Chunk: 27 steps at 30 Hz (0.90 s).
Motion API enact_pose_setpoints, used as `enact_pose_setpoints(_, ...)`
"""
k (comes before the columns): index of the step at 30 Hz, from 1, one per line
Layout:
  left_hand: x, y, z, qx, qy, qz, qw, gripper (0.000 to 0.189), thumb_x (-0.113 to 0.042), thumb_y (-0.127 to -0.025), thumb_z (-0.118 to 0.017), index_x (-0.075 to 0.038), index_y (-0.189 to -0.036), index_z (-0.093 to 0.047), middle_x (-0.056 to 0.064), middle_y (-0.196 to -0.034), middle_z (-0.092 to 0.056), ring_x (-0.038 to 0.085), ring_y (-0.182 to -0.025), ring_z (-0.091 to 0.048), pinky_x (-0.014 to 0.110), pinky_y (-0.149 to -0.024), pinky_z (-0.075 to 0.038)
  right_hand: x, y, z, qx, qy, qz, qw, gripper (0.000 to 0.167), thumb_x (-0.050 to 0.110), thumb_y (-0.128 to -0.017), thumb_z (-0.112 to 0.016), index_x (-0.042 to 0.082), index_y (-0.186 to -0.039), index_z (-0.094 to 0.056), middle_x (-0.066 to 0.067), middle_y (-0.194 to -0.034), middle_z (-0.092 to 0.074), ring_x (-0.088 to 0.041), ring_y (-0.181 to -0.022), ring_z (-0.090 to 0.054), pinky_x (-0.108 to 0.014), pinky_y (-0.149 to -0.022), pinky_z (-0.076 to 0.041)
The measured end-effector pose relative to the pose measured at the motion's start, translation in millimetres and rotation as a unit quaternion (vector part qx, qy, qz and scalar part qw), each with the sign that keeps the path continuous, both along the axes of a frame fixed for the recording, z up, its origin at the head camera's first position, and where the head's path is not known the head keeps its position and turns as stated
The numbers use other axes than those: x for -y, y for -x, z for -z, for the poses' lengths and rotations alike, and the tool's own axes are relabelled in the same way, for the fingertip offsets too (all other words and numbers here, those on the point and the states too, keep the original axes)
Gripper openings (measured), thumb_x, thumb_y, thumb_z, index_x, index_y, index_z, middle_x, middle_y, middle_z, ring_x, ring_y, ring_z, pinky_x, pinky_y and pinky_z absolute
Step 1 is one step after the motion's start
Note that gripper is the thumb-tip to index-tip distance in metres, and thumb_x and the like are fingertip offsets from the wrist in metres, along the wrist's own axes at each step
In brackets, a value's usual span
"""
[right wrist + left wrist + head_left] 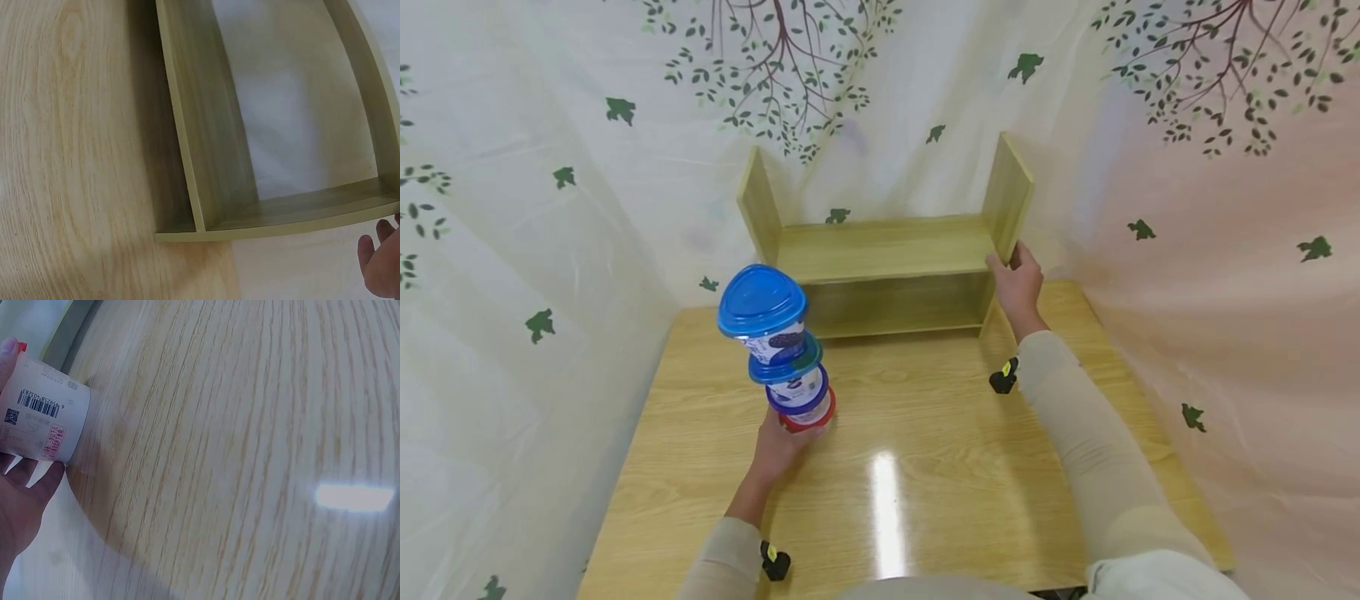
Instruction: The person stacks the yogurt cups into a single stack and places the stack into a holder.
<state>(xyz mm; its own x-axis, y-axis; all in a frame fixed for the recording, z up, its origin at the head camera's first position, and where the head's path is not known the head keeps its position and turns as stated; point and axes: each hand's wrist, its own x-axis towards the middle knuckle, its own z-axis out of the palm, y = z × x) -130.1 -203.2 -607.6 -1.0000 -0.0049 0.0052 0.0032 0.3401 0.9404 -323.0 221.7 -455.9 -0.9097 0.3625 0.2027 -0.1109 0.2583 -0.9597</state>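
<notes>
My left hand [778, 446] grips the lowest tub of a tall stack of plastic tubs [788, 342] and holds it over the table's left half. Blue, purple and red lids show on the stack, which leans up and left in the head view. In the left wrist view, thumb and fingers curl round a white tub [37, 419] with a barcode and a red edge. My right hand [1019, 287] pinches the right side panel of a small wooden shelf unit [887, 246], thumb at its front edge. Its fingertips [366, 247] show beside the shelf's edge in the right wrist view.
The shelf unit has two levels and raised side panels, and stands at the back of the wooden table [895, 400]. A pale curtain [880, 100] printed with trees and leaves hangs behind and on both sides. Small black cameras [1003, 377] sit at both wrists.
</notes>
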Motion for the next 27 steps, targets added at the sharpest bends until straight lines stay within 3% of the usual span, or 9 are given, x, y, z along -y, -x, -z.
enact_pose_setpoints(9, -10.0, 5.7, -3.6, -0.008, -0.009, 0.014, 0.9998, 0.097, -0.044, -0.077, -0.087, -0.023, -0.152, -0.029, 0.005, -0.148, -0.047, 0.032, -0.136, -0.045, 0.059, -0.113, -0.034, 0.5, -1.0, 0.5, 0.018, -0.023, 0.033, 0.9990, 0.035, 0.026, -0.095, -0.071, 0.011, -0.126, -0.070, -0.014, -0.125, -0.069, -0.024, -0.114, -0.066, -0.034, -0.090, -0.056)
enact_pose_setpoints(17, -22.5, 13.1, -8.0, -0.022, -0.003, 0.037, 0.9991, 0.093, -0.038, -0.078, -0.088, -0.023, -0.150, -0.033, 0.005, -0.146, -0.050, 0.032, -0.135, -0.047, 0.058, -0.111, -0.037, -1.4, -1.1, -1.0, 0.027, -0.017, 0.020, 0.9993, 0.038, 0.025, -0.096, -0.070, 0.011, -0.131, -0.067, -0.012, -0.135, -0.063, -0.026, -0.124, -0.061, -0.032, -0.095, -0.054)
enact_pose_setpoints(23, -31.6, 16.5, -10.1, -0.021, 0.000, 0.058, 0.9981, 0.090, -0.043, -0.078, -0.087, -0.032, -0.150, -0.034, -0.003, -0.145, -0.051, 0.028, -0.134, -0.048, 0.058, -0.110, -0.039, -1.1, -3.3, -1.7, 0.031, -0.023, 0.017, 0.9991, 0.038, 0.025, -0.097, -0.070, 0.008, -0.130, -0.067, -0.014, -0.133, -0.064, -0.028, -0.123, -0.061, -0.034, -0.095, -0.054)
enact_pose_setpoints(27, -37.2, 17.2, -9.2, -0.020, -0.008, 0.066, 0.9976, 0.089, -0.042, -0.078, -0.087, -0.031, -0.149, -0.035, -0.002, -0.144, -0.052, 0.028, -0.134, -0.049, 0.058, -0.109, -0.039, 0.1, -3.0, 0.9, 0.025, -0.026, 0.023, 0.9991, 0.036, 0.025, -0.095, -0.071, 0.007, -0.127, -0.070, -0.014, -0.130, -0.066, -0.028, -0.120, -0.063, -0.033, -0.093, -0.055)
